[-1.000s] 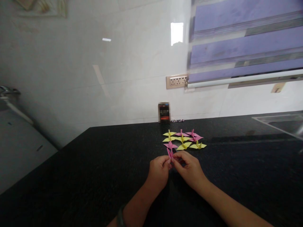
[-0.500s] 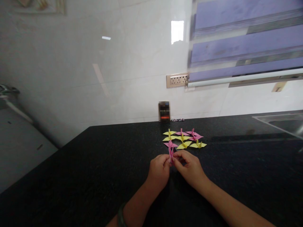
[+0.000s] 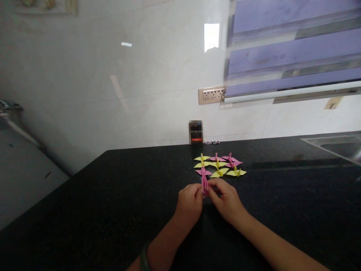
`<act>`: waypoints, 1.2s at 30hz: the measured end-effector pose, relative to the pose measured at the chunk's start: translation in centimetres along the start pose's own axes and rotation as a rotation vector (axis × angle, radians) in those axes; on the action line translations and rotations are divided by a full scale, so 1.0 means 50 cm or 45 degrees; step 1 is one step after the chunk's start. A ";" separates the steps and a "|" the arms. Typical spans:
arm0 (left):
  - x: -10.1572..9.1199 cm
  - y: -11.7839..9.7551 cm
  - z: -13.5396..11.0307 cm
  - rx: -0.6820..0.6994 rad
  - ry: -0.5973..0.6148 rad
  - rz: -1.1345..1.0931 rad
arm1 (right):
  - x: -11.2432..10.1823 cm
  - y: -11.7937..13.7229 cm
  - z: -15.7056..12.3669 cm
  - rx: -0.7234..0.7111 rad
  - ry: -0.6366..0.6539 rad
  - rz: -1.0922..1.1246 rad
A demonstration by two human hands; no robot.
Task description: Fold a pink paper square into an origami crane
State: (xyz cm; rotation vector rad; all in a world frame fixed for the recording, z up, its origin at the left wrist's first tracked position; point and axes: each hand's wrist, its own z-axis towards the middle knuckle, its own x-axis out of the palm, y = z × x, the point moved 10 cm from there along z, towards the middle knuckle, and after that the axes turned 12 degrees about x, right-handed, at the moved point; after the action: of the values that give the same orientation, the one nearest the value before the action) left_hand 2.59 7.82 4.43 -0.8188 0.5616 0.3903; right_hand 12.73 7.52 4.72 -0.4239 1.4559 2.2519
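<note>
Between my two hands a pink folded paper piece (image 3: 204,182) stands upright, narrow and pointed at the top. My left hand (image 3: 190,201) pinches it low on its left side, and my right hand (image 3: 225,196) grips it from the right with thumb and fingers. Just beyond it sit several finished paper cranes in rows, among them a yellow crane (image 3: 219,172), another yellow crane (image 3: 237,173) to the right and a pink crane (image 3: 232,164) behind. A nearer pink crane (image 3: 199,172) is partly hidden by the held paper.
The black countertop (image 3: 113,199) runs back to a white tiled wall. A small blurred-out box (image 3: 196,133) leans there, beside a beaded strand (image 3: 212,143). Above are a socket panel (image 3: 211,95) and a purple striped blind (image 3: 282,49). A clear-edged panel (image 3: 332,145) lies at the right.
The two upright points of the pink paper, apart before, now sit closer together as one narrow shape. Both hands stay in nearly the same place.
</note>
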 end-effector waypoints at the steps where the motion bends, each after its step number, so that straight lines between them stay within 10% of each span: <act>1: 0.001 0.003 -0.001 -0.013 -0.001 -0.008 | 0.001 0.001 0.000 -0.003 0.002 -0.005; 17: 0.032 0.051 -0.017 -0.348 -0.103 -0.652 | -0.001 0.025 -0.006 -0.158 -0.056 -0.187; 36: -0.003 0.010 0.003 -0.037 -0.105 -0.336 | -0.025 0.028 -0.007 -0.072 -0.042 0.167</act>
State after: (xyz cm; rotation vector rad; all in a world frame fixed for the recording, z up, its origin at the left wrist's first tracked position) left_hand 2.24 8.23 4.30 -0.8879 0.3662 0.1891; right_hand 13.09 6.48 6.28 -0.3150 1.4441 2.3959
